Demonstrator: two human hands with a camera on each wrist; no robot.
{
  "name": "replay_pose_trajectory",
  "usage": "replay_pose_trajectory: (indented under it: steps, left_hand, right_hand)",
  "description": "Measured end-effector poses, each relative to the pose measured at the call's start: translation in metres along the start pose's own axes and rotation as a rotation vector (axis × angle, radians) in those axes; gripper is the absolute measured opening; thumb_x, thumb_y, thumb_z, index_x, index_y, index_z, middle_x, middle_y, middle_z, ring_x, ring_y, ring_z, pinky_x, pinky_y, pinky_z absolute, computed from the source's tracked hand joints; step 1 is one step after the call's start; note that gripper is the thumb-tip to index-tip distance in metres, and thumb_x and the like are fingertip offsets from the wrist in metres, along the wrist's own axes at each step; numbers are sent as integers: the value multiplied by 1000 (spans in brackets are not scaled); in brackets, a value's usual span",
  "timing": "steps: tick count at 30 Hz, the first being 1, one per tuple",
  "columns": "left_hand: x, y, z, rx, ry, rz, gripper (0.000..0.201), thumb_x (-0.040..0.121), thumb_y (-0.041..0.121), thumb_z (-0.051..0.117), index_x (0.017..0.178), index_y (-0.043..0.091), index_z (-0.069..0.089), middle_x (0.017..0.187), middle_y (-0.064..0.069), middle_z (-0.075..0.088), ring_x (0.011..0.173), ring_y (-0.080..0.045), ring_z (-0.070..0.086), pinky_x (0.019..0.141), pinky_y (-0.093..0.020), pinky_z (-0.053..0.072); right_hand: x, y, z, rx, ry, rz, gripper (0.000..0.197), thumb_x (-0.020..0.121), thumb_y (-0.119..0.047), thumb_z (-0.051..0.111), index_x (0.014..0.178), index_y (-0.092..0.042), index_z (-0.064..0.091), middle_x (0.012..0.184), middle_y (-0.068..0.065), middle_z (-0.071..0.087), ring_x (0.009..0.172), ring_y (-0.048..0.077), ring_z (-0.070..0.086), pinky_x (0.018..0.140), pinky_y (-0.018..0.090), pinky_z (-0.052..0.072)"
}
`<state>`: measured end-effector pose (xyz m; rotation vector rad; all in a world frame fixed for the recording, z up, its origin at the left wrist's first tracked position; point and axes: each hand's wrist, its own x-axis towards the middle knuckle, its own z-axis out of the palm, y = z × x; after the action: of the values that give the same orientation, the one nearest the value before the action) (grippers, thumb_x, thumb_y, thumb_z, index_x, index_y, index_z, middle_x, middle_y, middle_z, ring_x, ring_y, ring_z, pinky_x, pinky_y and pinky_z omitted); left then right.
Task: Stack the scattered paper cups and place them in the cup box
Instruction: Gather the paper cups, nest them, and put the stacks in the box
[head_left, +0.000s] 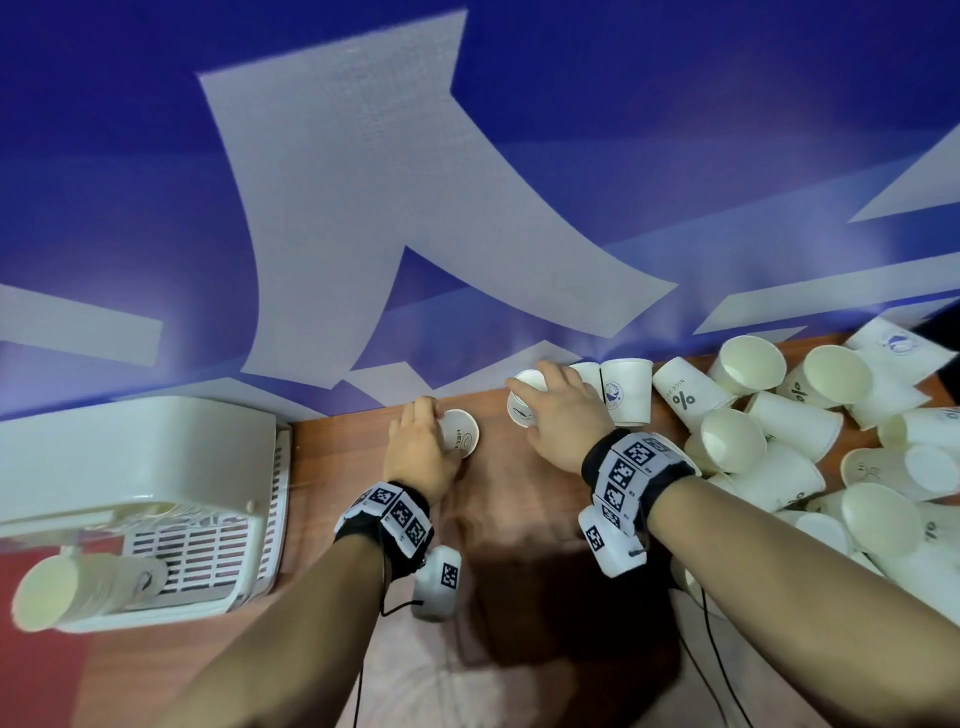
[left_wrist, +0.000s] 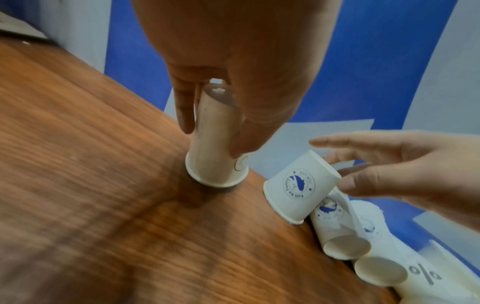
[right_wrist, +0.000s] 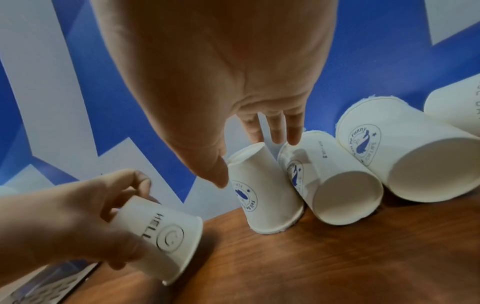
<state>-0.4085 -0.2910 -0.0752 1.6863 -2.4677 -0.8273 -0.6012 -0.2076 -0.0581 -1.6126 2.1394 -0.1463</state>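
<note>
Your left hand (head_left: 421, 452) grips a paper cup (head_left: 458, 434) w/ "HELL" lettering, fingers and thumb curled round its side. The cup is upside down; in the left wrist view its rim sits on the wooden table (head_left: 519, 519), in the right wrist view it looks tilted, rim edge near the wood. Can't tell which exactly.

Your right hand (head_left: 558, 415) reaches over a second cup (head_left: 522, 402), the one w/ a blue whale logo, also upside down near the back edge of the table by the blue-and-white wall (head_left: 363, 182). Fingers are spread and mostly straight: fingertips at the cup's base, thumb just beside its wall. It's a wide, loose grip, not closed round the cup. That cup leans toward the hand in the left wrist view, one side of its rim on the table.

Just to the right of it, more whale-logo cups (head_left: 626, 389) stand or lie against the wall. Further right is the big pile of loose cups (head_left: 779, 447), some w/ a "%" mark, lying on their sides, mouths facing various ways.

The cup box (head_left: 156, 467), white plastic w/ a slotted tray, sits at the far left of the table, well apart from both hands. A stack of nested cups (head_left: 78, 584) lies on its side at its front, mouth pointing left.

Both wrists wear black bands w/ square code markers (head_left: 631, 462).
</note>
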Motion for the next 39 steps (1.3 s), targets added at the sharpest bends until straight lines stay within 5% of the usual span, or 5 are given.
replay_pose_trajectory:
  steps: [4, 10, 16, 19, 39]
  left_hand:
    - [-8, -9, 0, -353, 75, -170, 59, 59, 20, 87, 85, 30, 36, 93, -2, 55, 81, -22, 56, 66, -27, 41]
    - [-42, -17, -1, -645, 161, -335, 57, 79, 15, 78, 123, 16, 42, 97, 1, 56, 78, -10, 58, 63, -14, 43]
    - [-67, -23, -3, -893, 220, -484, 34, 88, 23, 71, 115, 13, 51, 106, -9, 62, 83, -16, 60, 73, -34, 56]
    - [-78, -22, -14, -943, 234, -485, 31, 91, 26, 68, 114, 11, 55, 101, -3, 62, 78, -14, 59, 53, -17, 48]
    - [-163, -33, -110, -1231, 164, -213, 46, 97, 33, 57, 141, 26, 43, 124, -3, 61, 95, -21, 68, 60, -30, 54]
  right_hand:
    - [1, -1, 4, -45, -20, -7, 63, 90, -25, 52, 147, -40, 31, 146, 3, 27, 124, 28, 36, 104, 40, 38]
    - [6, -5, 14, -12, -8, 10, 65, 85, -13, 55, 141, -41, 36, 144, 3, 28, 120, 28, 38, 99, 38, 41]
    - [0, -10, 15, 96, 47, 42, 59, 80, 2, 57, 125, -35, 46, 134, -1, 39, 114, 27, 40, 94, 38, 43]
    - [-13, -13, 7, 317, 129, 85, 43, 83, -5, 58, 118, -29, 52, 126, -1, 46, 112, 26, 46, 95, 39, 44]
    - [-121, -125, -48, 1225, 39, 81, 62, 87, -14, 70, 143, -24, 43, 115, 5, 67, 103, 21, 67, 82, 36, 56]
